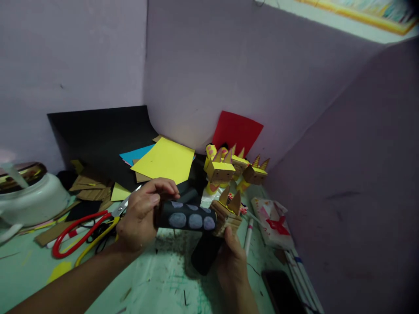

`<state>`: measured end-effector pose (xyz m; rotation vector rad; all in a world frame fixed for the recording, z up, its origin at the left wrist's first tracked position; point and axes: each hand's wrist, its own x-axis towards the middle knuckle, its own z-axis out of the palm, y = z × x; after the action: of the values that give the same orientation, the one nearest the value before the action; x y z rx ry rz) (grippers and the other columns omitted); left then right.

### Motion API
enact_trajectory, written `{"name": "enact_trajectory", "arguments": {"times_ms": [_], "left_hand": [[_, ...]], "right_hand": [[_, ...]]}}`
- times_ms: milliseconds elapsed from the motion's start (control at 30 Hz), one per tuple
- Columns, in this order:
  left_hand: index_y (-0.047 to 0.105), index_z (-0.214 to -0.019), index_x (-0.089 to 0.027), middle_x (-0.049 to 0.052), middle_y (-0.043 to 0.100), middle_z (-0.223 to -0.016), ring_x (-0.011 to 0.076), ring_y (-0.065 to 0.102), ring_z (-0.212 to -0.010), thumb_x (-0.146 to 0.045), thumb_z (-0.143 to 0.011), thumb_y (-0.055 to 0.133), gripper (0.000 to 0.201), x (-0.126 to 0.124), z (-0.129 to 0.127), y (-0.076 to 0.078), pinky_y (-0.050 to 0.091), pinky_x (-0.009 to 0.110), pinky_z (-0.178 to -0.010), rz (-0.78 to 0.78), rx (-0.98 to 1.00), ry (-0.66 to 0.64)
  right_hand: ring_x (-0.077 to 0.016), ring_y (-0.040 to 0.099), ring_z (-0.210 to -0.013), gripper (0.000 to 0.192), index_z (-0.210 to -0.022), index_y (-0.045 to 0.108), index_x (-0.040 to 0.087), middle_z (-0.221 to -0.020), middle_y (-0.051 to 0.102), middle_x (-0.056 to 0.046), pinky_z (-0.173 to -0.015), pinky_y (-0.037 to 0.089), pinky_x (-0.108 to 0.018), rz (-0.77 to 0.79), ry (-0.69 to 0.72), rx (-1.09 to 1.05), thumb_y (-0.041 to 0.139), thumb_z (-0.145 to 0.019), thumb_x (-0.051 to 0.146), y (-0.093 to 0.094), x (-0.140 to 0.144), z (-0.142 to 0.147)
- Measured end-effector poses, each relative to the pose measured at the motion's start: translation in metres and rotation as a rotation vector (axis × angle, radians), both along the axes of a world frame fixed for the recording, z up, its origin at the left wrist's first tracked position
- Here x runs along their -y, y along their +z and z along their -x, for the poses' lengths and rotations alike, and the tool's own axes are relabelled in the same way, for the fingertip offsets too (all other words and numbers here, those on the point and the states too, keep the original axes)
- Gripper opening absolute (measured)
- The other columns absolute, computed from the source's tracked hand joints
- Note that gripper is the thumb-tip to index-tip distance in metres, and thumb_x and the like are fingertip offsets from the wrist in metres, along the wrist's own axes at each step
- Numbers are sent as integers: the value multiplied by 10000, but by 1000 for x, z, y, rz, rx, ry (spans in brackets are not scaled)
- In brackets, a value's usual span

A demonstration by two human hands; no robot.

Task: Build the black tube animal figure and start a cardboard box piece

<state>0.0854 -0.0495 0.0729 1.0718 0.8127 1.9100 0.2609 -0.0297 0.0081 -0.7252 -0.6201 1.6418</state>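
At the near edge of the table [157, 279], a pale green top scuffed with dark marks, two bare hands hold a black tube [186, 216] level just above the surface. The tube is a matte paper roll dotted with grey-white ovals. The left hand [139, 216] is closed around its left end, thumb on top. The right hand [231, 257] comes from below at the tube's right end, its fingers closed on a small cardboard head [229, 213] with two pointed brown horns, which touches the tube. A second black roll [204, 253] stands under them.

A dark phone [281, 290] lies by the near right corner. Left of the hands lie red-handled scissors [81, 231], blades toward the tube, over cardboard scraps. At the left edge sits a white round pot [32, 200] with a shiny lid. On the right lie a white pen [248, 235] and a crinkled plastic packet [273, 226].

Farther back are yellow paper [166, 159], a blue sheet [135, 153] and a large black sheet [98, 135] curling up the wall. Three boxy yellow-and-brown figures [235, 168] stand in the far corner before red paper [237, 131]. The walls [229, 65] are flat lilac.
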Motion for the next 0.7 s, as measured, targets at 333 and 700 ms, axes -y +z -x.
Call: {"name": "enact_trajectory", "arguments": {"times_ms": [333, 700], "left_hand": [[599, -844, -192, 53, 535, -966, 220, 532, -884, -143, -606, 552, 247, -8, -11, -7, 455, 333, -774, -167, -256, 21], [530, -1029, -205, 54, 523, -1078, 200, 524, -1028, -166, -665, 647, 384, -12, -40, -9, 410, 393, -964, -24, 217, 19]], "right_hand": [[-253, 576, -1047, 394, -985, 664, 188, -1001, 692, -49, -970, 380, -412, -58, -69, -61, 727, -621, 326, 7, -3, 3], [-243, 594, -1010, 432, -1057, 638, 191, -1016, 686, -62, -938, 400, -400, -20, -17, -129, 699, -657, 344, 3, 1, 9]]}}
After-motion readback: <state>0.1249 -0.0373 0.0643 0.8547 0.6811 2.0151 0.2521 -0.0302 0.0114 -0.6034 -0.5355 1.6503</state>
